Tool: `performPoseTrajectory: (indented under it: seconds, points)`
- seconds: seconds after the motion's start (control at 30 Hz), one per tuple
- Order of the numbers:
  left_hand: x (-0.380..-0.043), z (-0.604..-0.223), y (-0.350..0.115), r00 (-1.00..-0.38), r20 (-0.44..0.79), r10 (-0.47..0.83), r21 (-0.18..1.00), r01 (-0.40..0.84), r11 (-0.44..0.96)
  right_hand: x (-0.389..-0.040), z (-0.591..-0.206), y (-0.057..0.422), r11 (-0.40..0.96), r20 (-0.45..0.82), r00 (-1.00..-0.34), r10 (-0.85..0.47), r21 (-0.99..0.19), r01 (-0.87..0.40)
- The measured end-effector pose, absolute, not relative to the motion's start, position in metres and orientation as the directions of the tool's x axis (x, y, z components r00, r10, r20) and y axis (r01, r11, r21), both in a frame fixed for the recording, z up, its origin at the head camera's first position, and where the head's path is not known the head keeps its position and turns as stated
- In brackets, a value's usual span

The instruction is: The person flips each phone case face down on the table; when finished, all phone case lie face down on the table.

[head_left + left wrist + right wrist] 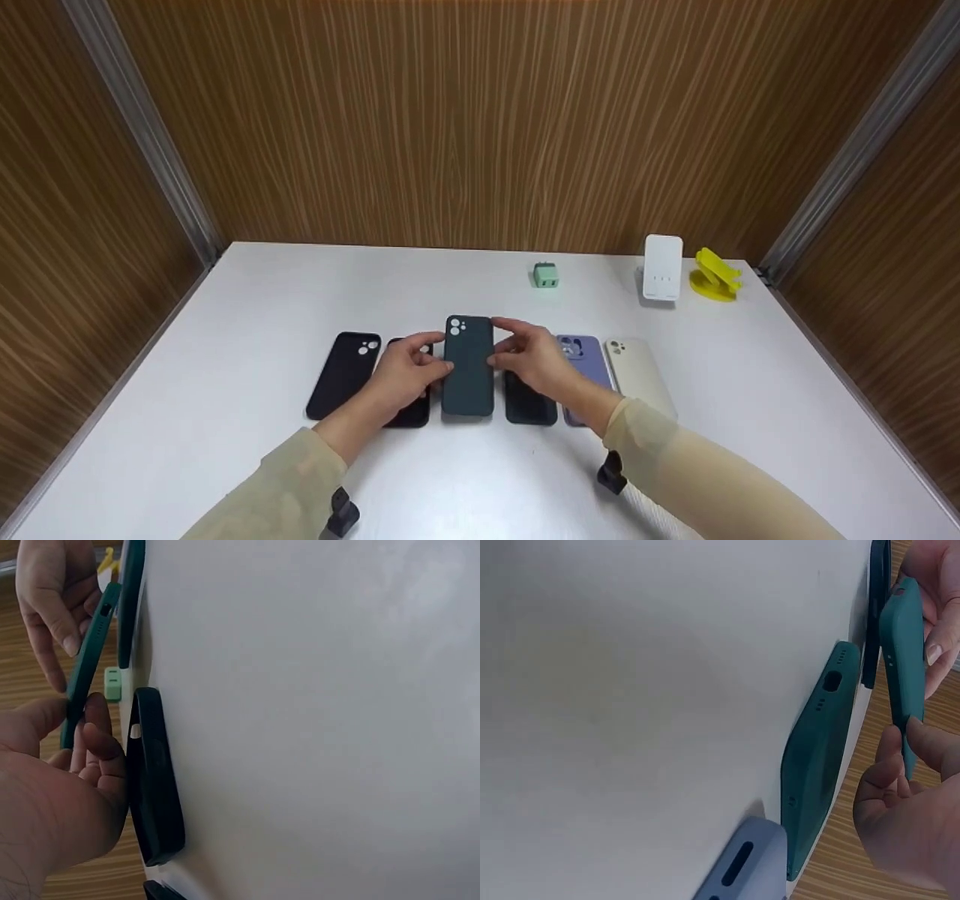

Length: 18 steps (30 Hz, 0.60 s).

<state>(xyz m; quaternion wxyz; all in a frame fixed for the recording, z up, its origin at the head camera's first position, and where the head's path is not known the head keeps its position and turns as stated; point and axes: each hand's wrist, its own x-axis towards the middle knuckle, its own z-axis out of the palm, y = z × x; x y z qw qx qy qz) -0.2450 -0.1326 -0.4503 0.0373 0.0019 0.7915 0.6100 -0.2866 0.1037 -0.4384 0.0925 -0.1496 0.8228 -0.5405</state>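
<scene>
A dark green phone case (469, 375) with camera cutouts is held raised off the white table between both hands. My left hand (405, 371) pinches its left edge between thumb and fingers; my right hand (536, 360) grips the right edge likewise. In both wrist views the case (91, 652) appears edge-on, above the tabletop. Below the left hand lies a black case (411, 414), partly covered by it, with another black case (343, 379) farther left. Under the right hand is a second dark green case (531, 405), beside a lilac case (592, 367) and a cream case (641, 375).
Behind the row of cases stands a mint green charger plug (546, 276). Farther right are a white upright block (662, 270) and a yellow phone stand (715, 279). Wood-grain panels (450, 135) enclose the table at the back and both sides.
</scene>
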Motion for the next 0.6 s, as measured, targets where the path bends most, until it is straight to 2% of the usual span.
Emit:
performPoseTrajectory:
  seconds: [0.6]
  points:
    - [-0.2502, -0.4588, -0.1316, -0.997, -0.036, 0.064, 0.950, -0.014, 0.312, -0.2886, -0.4483, 0.1077, 0.409, 0.024, -0.919, -0.393, -0.891, -0.197]
